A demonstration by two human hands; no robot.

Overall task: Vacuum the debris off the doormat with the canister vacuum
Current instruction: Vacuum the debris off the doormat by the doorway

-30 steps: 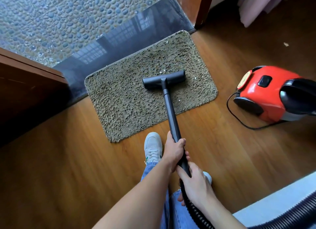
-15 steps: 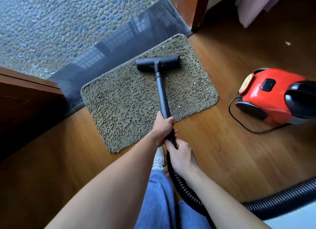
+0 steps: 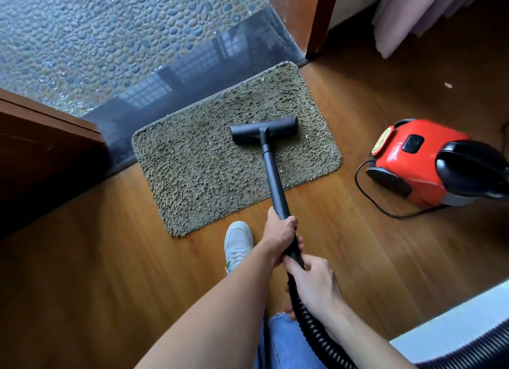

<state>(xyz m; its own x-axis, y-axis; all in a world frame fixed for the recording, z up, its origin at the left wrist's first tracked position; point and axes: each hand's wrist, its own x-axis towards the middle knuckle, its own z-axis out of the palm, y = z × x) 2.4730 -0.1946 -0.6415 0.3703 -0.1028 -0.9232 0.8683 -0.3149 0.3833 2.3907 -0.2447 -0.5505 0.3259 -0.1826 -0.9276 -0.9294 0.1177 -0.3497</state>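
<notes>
A shaggy olive doormat point(image 3: 198, 164) lies on the wooden floor against a dark threshold. The black floor nozzle point(image 3: 264, 130) rests flat on the mat's right half, joined to a black wand point(image 3: 274, 181). My left hand point(image 3: 281, 232) grips the wand's lower end. Just below it, my right hand point(image 3: 314, 282) holds the wand where the ribbed hose point(image 3: 314, 333) begins. A few white specks of debris point(image 3: 306, 136) lie on the mat right of the nozzle. The red canister vacuum point(image 3: 418, 159) sits on the floor to the right.
The vacuum's black cord point(image 3: 369, 200) loops on the floor beside the mat. My white shoe point(image 3: 238, 244) stands just short of the mat. A wooden door point(image 3: 41, 153) is at left, a door frame point(image 3: 311, 18) and pink curtain point(image 3: 418, 13) at back right. Pebble tiling point(image 3: 110, 38) lies beyond the threshold.
The nozzle has been pulled back from the mat's far edge toward its middle, and both hands drew the wand nearer to me. The shoe is in view again.
</notes>
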